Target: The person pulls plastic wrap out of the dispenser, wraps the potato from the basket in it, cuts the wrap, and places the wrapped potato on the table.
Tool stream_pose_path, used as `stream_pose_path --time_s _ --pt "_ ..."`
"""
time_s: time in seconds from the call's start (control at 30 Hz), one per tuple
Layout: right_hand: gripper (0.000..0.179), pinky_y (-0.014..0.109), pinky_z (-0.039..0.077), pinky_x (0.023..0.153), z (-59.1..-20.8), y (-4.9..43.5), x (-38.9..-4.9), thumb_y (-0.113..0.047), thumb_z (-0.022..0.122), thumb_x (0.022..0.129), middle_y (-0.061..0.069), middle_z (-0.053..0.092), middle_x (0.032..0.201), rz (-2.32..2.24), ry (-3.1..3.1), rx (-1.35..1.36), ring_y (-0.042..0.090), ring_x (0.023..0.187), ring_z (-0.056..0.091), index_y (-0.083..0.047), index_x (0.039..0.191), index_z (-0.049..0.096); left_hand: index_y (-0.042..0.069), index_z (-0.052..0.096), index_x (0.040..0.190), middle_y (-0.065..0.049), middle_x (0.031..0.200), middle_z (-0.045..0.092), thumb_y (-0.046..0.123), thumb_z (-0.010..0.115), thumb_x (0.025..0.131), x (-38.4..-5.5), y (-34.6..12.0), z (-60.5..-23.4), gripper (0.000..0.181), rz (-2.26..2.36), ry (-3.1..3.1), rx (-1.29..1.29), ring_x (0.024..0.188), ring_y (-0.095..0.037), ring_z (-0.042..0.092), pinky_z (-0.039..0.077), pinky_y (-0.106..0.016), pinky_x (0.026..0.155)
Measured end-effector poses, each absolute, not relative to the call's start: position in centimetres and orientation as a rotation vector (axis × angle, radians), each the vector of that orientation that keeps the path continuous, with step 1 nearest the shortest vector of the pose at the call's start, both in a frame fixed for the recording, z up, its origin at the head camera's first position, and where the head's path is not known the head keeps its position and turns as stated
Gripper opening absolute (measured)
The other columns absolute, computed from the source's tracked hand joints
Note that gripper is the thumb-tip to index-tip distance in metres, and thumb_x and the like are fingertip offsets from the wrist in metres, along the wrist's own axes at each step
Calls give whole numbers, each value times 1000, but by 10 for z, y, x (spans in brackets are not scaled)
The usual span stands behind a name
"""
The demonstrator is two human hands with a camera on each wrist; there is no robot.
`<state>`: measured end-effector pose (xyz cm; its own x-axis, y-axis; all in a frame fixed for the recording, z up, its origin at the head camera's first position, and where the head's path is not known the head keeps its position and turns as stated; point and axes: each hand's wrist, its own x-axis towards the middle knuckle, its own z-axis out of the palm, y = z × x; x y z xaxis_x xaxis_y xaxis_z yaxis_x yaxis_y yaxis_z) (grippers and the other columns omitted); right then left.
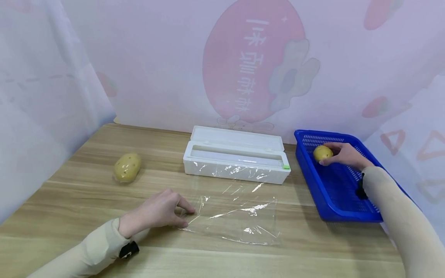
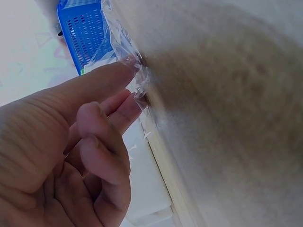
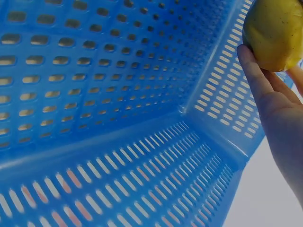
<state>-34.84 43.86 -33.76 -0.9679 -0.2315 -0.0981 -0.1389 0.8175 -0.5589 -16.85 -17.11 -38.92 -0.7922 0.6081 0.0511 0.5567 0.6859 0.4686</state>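
At the near left corner of a sheet of cling film (image 1: 243, 216), my left hand (image 1: 158, 212) has thumb and fingertips on the film's edge, low over the table. In the left wrist view the cling film (image 2: 141, 85) is bunched between thumb and fingertips, while the other fingers (image 2: 102, 156) curl toward the palm. My right hand (image 1: 347, 155) grips a yellow potato (image 1: 322, 153) inside the blue basket (image 1: 321, 193), near its far left corner. The right wrist view shows fingers behind the potato (image 3: 274, 35), above the slotted basket walls (image 3: 222, 90).
The film runs from a white dispenser box (image 1: 236, 173), its lid raised, a green slider (image 1: 286, 167) at the right end. Another potato (image 1: 127, 168), glossy as if wrapped, lies on the wooden table (image 1: 80, 193) at left. A printed curtain (image 1: 156, 69) hangs behind.
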Motion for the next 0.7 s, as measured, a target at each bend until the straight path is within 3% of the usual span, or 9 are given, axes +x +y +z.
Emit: stream_pose_path --time_s 0.5,0.7 --pt "93 53 41 100 -310 423 -328 -38 85 77 20 43 146 -899 2867 -346 35 130 44 -7 151 37 26 79 100 10 102 73 28 89 69 -170 -172 -389 33 721 2779 979 101 -23 67 54 -46 82" --pt "88 26 49 89 -295 414 -312 -34 85 78 15 45 144 -939 2850 -375 32 128 46 -12 150 39 27 79 99 10 102 73 29 89 68 -171 -173 -390 32 717 2788 961 101 -21 66 54 -46 82"
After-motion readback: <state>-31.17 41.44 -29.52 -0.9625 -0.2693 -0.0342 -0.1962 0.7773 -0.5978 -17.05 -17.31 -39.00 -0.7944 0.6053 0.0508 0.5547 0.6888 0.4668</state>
